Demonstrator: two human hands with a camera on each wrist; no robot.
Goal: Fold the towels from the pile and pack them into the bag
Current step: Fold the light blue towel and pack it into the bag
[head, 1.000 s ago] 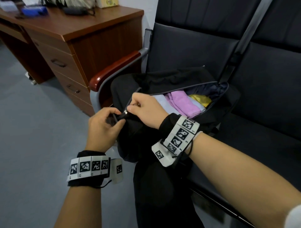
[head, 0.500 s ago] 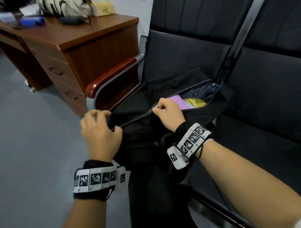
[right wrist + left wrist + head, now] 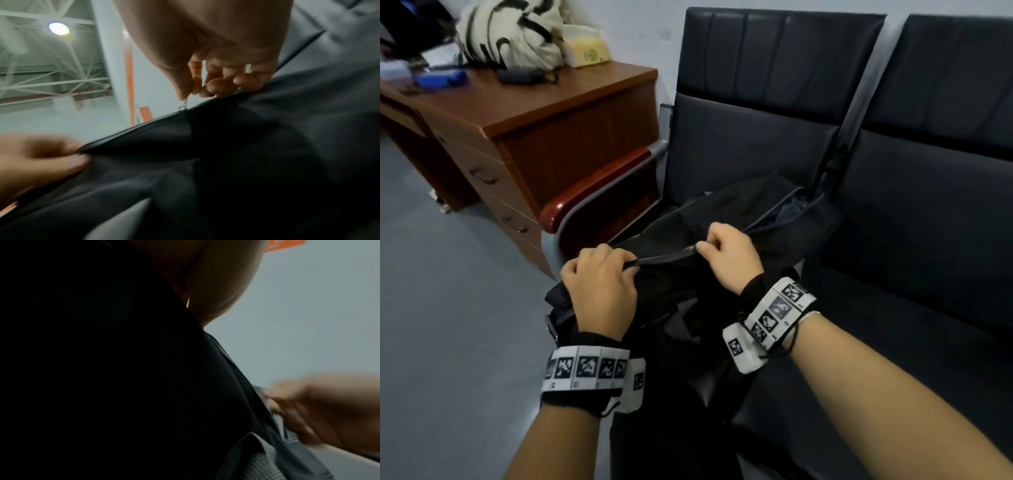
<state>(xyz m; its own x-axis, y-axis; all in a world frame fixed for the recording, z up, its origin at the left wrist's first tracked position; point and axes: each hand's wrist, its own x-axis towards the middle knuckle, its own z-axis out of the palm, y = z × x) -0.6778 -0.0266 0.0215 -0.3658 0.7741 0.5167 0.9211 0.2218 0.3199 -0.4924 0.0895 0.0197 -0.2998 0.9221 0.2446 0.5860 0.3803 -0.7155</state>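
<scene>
A black bag [image 3: 726, 222] lies on the dark seat, its zipper closed over most of its length. My left hand [image 3: 599, 284] grips the near end of the bag's zipper seam. My right hand [image 3: 726, 253] pinches the zipper pull [image 3: 183, 104] between thumb and forefinger, partway along the seam. A short stretch at the far end [image 3: 787, 209] is still unzipped, showing dark lining. The towels inside are hidden. The left wrist view is mostly dark bag fabric [image 3: 102, 369], with my right hand [image 3: 320, 410] blurred at its edge.
The bag sits on a row of black padded seats [image 3: 911, 240] with a red-brown armrest [image 3: 592, 192] on the left. A wooden desk [image 3: 544, 113] with drawers stands beyond it, holding a patterned cloth bag [image 3: 506, 34] and small items. Grey floor [image 3: 448, 291] lies to the left.
My right hand has drawn the zipper pull away from my left hand along the seam, closing the bag over the pink and yellow towels. The left hand kept its hold on the near end.
</scene>
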